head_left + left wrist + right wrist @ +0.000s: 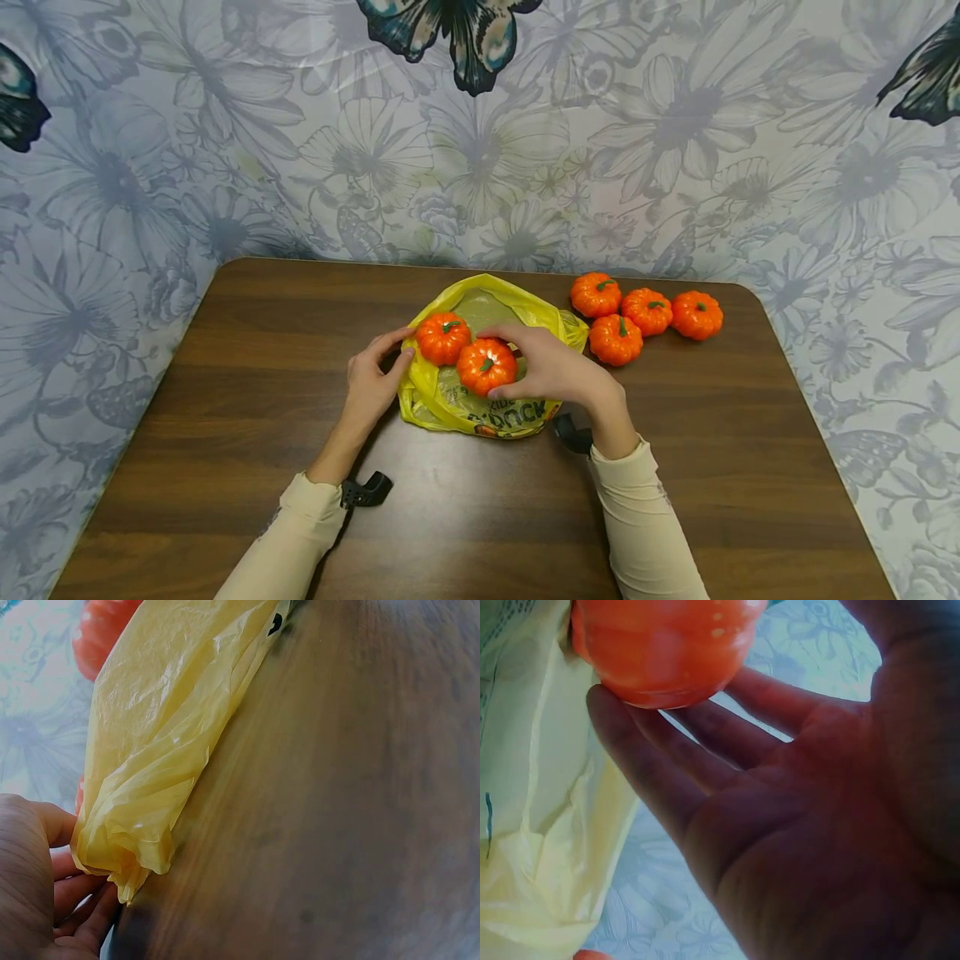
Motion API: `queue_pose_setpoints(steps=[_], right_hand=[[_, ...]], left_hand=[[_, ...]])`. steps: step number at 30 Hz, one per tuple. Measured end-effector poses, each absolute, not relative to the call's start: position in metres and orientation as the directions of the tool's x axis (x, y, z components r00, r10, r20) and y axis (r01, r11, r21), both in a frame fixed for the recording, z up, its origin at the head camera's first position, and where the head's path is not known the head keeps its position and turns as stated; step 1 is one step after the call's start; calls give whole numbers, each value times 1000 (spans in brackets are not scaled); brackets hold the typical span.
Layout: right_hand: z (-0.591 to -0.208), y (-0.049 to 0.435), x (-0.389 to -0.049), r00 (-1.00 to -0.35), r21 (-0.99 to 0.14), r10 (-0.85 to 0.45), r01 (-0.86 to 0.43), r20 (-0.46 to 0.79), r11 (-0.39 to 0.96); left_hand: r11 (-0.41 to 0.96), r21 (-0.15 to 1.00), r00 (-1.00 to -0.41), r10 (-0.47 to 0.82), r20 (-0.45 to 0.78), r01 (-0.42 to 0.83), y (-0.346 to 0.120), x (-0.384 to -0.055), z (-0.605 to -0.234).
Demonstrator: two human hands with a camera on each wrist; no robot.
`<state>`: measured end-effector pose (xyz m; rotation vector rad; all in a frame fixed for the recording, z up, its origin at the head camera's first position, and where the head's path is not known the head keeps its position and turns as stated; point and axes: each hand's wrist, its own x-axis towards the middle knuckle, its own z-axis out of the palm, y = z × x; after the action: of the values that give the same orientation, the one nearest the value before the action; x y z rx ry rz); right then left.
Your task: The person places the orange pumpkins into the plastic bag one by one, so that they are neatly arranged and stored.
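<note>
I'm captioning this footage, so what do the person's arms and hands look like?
Plain cream long sleeves end short of the wrists. The left hand and right hand wear no gloves. A small black device shows by each wrist.

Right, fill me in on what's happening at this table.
A person is handling small orange pumpkins at a yellow plastic bag. The right hand holds one pumpkin at the bag's opening, and the left hand holds the bag's left edge. A second pumpkin sits at the opening, close to the left hand. Four more pumpkins stand grouped on the wooden table, to the right of the bag.
</note>
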<state>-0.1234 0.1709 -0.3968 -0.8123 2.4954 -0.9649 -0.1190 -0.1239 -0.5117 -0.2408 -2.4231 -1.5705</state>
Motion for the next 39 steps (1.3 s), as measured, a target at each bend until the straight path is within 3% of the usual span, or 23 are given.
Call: queue_pose_setpoints(steps=[21,31,39], right_hand=[[-418,139,-122,-742,-590,-645,-440,-186,677],[-414,152,-126,-708,-636,-655,-383,-263,670],[-412,159,-129,-698,-645,-670,-395,-252,654]], left_hand=[[415,875,-962,1,272,248,-125,-122,-512],[414,876,-963,4,269,247,-125,-122,-511],[417,877,-965,0,263,239,-124,-121,-509]])
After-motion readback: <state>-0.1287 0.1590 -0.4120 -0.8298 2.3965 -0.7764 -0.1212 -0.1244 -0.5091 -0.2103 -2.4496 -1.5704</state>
